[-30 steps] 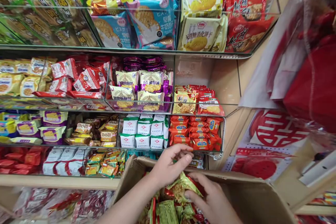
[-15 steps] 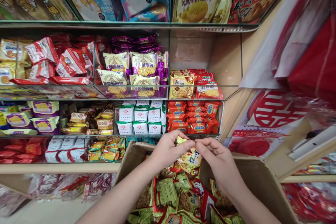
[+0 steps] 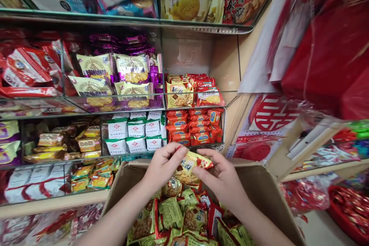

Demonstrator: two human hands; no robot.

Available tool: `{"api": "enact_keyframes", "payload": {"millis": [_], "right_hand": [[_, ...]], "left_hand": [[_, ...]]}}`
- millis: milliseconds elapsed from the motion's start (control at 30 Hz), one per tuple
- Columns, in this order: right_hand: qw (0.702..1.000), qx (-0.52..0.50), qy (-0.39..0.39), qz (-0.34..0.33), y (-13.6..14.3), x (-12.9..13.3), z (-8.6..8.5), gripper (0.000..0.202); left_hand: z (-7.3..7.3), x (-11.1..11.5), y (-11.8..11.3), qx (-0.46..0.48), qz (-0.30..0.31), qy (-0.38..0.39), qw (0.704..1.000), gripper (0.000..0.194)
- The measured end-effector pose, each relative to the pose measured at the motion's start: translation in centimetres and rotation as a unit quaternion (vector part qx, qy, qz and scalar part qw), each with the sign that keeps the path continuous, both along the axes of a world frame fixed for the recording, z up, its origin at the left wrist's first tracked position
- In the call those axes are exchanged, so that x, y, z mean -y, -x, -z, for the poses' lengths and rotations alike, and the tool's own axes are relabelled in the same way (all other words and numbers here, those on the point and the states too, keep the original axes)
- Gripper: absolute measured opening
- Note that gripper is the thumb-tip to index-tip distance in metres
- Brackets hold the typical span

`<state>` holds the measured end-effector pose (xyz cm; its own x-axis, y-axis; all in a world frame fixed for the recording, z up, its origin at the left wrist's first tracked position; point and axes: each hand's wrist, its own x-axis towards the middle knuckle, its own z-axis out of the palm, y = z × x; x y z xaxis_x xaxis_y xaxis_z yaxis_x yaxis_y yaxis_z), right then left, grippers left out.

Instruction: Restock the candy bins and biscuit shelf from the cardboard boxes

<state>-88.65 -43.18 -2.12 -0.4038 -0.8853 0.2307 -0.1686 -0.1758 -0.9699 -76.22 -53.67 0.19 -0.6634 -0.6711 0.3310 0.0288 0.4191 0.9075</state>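
Note:
Between my two hands is a small yellow-and-red packet of cookies [image 3: 187,169], with dark characters on its front. My left hand [image 3: 164,167] pinches its left side, thumb on the front. On its right side my right hand [image 3: 220,177] has thumb and fingers closed around the edge. Both hands are above an opened cardboard box [image 3: 256,184] filled with loose packets [image 3: 170,213] of the same yellow and red look. Straight ahead on the shelf, similar yellow packets [image 3: 180,94] stand beside red ones [image 3: 209,96].
Divided shelves [image 3: 86,107] hold wrapped snacks, among them white-and-green packets [image 3: 135,132] and orange-red packets [image 3: 198,127]. A transparent front edge runs along each shelf. Red bags [image 3: 323,57] hang at the right. A red basin [image 3: 346,215] of wrapped sweets is at lower right.
The packet has turned so its characters read more upright, and my right hand's grip has shifted along its edge. The view has swung to the right.

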Motion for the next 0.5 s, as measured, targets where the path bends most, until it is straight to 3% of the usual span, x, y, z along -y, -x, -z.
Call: {"api": "enact_keyframes", "payload": {"millis": [100, 200, 333, 500], "right_hand": [[0.995, 0.072, 0.032, 0.065, -0.5, 0.7, 0.1, 0.024], [0.991, 0.023, 0.029, 0.126, -1.0, 1.4, 0.4, 0.026], [0.976, -0.078, 0.016, 0.201, -1.1, 1.9, 0.8, 0.028], [0.952, -0.196, 0.067, 0.223, -0.9, 1.8, 1.3, 0.024]], "left_hand": [[0.4, -0.4, 0.6, -0.019, -0.093, 0.048, 0.994, 0.031], [0.7, -0.7, 1.2, -0.031, -0.147, 0.076, 0.986, 0.036], [0.8, -0.9, 1.4, -0.04, -0.164, 0.046, 0.985, 0.037], [0.8, -1.0, 1.3, -0.058, -0.164, 0.014, 0.985, 0.04]]}}
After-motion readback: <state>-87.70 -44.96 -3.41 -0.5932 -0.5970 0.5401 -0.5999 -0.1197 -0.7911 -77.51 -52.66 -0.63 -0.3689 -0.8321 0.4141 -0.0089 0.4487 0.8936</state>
